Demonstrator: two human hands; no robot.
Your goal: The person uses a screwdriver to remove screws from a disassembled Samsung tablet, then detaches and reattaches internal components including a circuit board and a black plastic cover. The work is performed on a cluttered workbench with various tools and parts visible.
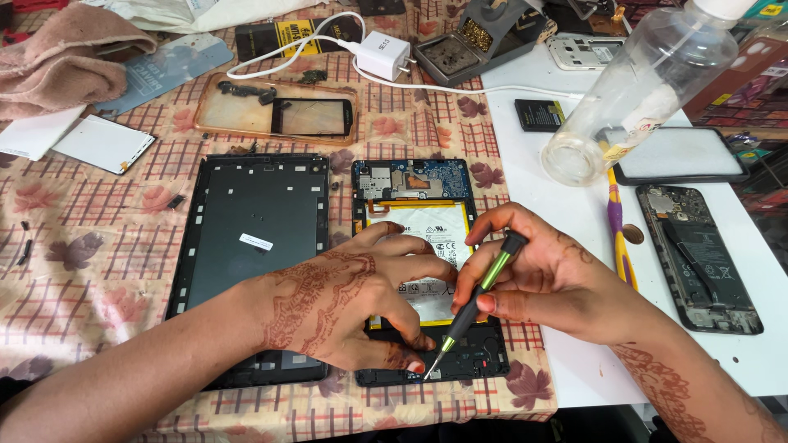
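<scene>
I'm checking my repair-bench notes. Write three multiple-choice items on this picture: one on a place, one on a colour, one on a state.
1. Where does the detached back cover lie relative to the opened tablet?
A. To its left
B. To its right
C. On top of it

2. What colour is the band on the screwdriver shaft?
A. Red
B. Green
C. White

3. How does the clear bottle stand?
A. Upright
B. Tilted, leaning over the white board
C. Flat on the cloth

Answers:
1 A, the dark cover sits beside the tablet on its left.
2 B, a green band shows between the right hand fingers.
3 B, it leans at a slant, its base on the white board.

The left hand rests on the tablet's lower end.
</scene>
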